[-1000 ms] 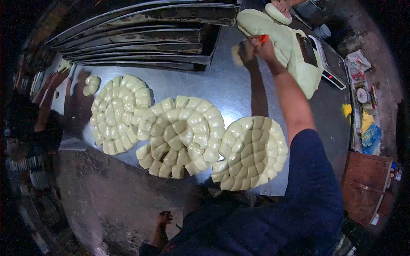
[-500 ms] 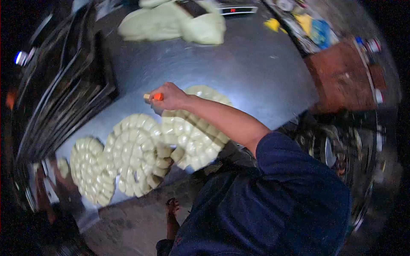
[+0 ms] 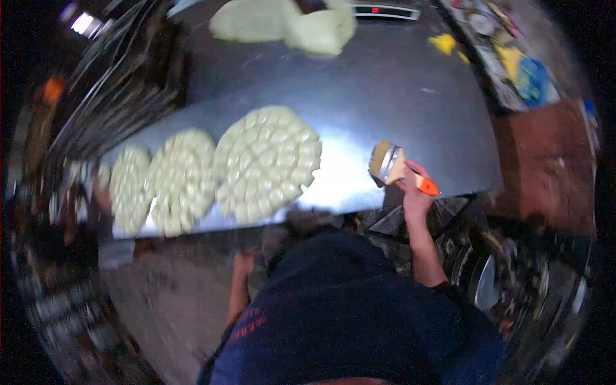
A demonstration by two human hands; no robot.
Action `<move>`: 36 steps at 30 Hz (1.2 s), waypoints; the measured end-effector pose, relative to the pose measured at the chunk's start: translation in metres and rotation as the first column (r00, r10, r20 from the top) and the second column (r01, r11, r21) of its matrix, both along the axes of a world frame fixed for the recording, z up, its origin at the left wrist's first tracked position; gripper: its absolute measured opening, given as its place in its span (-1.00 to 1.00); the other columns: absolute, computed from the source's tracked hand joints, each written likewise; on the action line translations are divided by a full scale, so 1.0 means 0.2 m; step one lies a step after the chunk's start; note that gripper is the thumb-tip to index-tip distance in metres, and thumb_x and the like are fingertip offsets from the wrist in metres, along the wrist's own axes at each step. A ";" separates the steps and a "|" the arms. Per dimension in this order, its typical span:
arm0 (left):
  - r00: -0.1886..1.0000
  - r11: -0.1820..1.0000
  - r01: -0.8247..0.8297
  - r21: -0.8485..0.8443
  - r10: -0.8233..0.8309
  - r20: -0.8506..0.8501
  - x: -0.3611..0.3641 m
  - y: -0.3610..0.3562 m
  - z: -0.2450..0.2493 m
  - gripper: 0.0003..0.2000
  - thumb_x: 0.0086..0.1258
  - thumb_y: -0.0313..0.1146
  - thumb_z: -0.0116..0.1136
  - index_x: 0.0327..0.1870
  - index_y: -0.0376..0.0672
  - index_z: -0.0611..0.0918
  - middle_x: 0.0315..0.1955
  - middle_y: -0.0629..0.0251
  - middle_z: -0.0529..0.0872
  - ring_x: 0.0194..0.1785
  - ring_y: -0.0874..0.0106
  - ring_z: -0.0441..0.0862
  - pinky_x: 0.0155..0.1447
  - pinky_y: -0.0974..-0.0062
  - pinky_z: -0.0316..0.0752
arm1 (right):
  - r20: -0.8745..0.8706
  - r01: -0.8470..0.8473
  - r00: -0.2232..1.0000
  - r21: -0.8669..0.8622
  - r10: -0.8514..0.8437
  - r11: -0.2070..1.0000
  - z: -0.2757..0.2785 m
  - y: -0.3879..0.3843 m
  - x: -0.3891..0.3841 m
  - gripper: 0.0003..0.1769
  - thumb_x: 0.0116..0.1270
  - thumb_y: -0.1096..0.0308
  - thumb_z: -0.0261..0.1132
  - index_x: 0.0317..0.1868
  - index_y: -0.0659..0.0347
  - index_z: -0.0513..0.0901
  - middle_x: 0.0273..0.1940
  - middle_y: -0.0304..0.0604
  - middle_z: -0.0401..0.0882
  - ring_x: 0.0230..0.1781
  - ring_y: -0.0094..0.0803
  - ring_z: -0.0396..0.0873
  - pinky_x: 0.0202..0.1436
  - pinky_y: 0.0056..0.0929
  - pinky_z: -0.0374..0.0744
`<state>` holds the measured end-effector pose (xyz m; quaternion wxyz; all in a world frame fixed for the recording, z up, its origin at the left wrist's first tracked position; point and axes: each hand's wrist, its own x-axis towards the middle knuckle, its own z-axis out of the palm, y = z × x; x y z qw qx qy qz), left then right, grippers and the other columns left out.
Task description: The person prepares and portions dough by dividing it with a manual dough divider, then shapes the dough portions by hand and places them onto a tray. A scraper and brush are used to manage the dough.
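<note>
My right hand [image 3: 416,183] grips a wide flat brush [image 3: 384,162] by its handle, which has an orange end. The bristles point away to the upper left, over the right part of the metal table [image 3: 385,96]. To the left of the brush lies a glossy round of packed small dough pieces [image 3: 269,160]. Two more such dough rounds, a middle one [image 3: 183,179] and a left one [image 3: 130,189], sit beside it along the near edge. My left hand [image 3: 244,262] hangs low in front of the table, away from the dough; its fingers are blurred.
Large lumps of dough [image 3: 314,32] lie at the far side, beside a scale [image 3: 385,11] with a red display. Dark stacked trays [image 3: 122,96] stand at the left. Yellow scraps [image 3: 443,43] lie at the far right, near a brown board [image 3: 545,170].
My right hand has moved the brush from above the dough rounds to the right, near the table's front edge. The view has shifted, and the right-hand dough round is now uncovered.
</note>
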<state>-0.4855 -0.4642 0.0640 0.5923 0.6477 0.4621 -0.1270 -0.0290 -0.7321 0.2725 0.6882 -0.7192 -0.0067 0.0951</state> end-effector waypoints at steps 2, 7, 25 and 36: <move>0.986 0.980 -0.011 0.200 0.043 -0.159 0.28 -0.24 0.27 -0.71 0.41 -0.24 0.08 -0.11 -0.28 0.71 -0.11 0.07 0.76 -0.04 0.22 0.70 0.01 0.28 0.51 | -0.099 -0.051 0.993 0.066 0.058 0.997 0.07 -0.03 0.02 -0.64 0.43 0.40 0.27 0.20 0.28 0.53 -0.01 -0.10 0.60 -0.07 -0.41 0.63 -0.02 -0.43 0.69; 0.981 0.918 0.170 0.358 -0.191 0.023 0.65 -0.35 0.74 -0.71 0.33 -0.19 0.21 -0.05 -0.14 0.72 -0.30 0.07 0.77 -0.27 0.17 0.70 -0.13 0.31 0.56 | 0.172 -0.573 0.807 -0.003 0.565 0.820 0.13 0.12 0.08 -0.64 0.37 0.45 0.29 0.16 0.31 0.56 0.03 -0.04 0.64 0.01 -0.36 0.63 0.15 -0.36 0.61; 0.785 0.836 -0.548 0.041 0.496 0.371 0.39 0.04 0.99 -0.73 0.48 -0.37 0.19 0.10 -0.29 0.65 -0.11 0.28 0.73 -0.04 0.51 0.63 0.08 0.53 0.49 | 0.674 -0.706 -0.204 -0.604 0.710 0.370 0.04 1.80 -0.81 -0.49 0.11 0.38 0.39 0.14 0.08 0.65 0.18 -0.06 0.58 0.18 -0.11 0.56 0.26 -0.22 0.52; 0.853 0.791 -0.465 0.397 0.281 0.439 0.84 0.27 1.14 -0.77 0.44 -0.41 0.19 0.01 -0.34 0.66 -0.21 0.20 0.75 -0.14 0.50 0.64 -0.01 0.57 0.51 | 0.286 -0.139 0.739 -0.821 0.610 0.554 -0.29 1.09 -0.09 -0.49 0.26 -0.09 0.35 -0.22 0.28 0.64 -0.27 0.07 0.62 -0.17 0.09 0.59 -0.09 -0.07 0.53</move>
